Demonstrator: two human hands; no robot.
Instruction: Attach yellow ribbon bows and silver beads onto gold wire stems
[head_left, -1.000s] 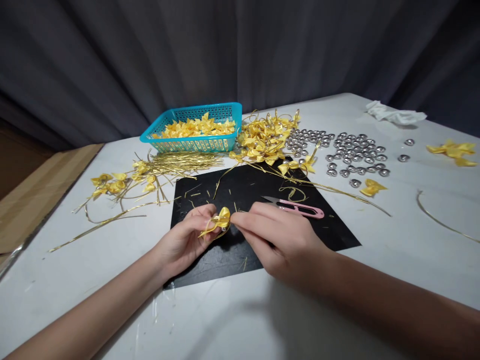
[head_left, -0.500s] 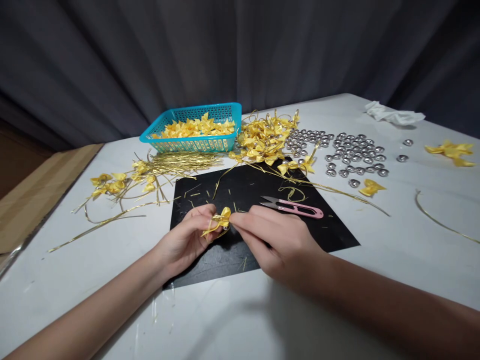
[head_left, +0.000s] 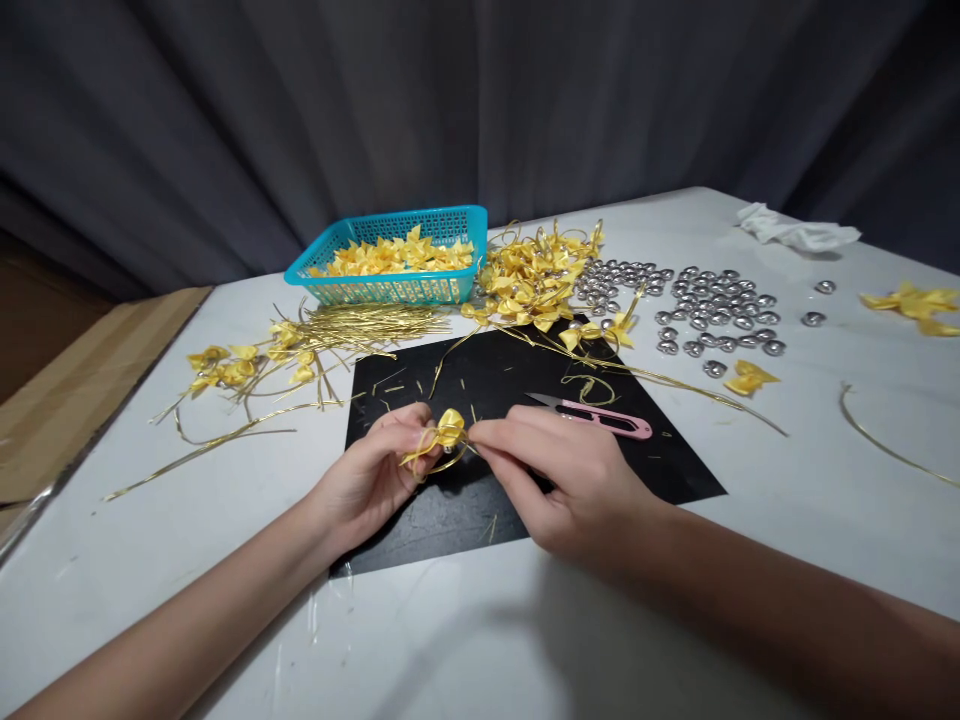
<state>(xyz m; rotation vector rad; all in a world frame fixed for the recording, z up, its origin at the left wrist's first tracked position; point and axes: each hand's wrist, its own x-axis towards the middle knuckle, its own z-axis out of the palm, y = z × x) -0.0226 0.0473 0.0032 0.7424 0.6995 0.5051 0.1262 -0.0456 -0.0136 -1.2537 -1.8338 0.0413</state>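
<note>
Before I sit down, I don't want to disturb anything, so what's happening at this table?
The left hand holds a yellow bow above a black mat, and the right hand is pinched closed beside it; anything in its grip is too small to make out. Pink snips lie on the mat by the right hand. Beyond are a blue basket of bows, loose gold wires and silver beads.

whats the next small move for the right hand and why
Probably draw the right hand gently away: it pinches gold cord beside the yellow bow, which the left hand grips, and cord curves out below, seemingly slack.
</note>
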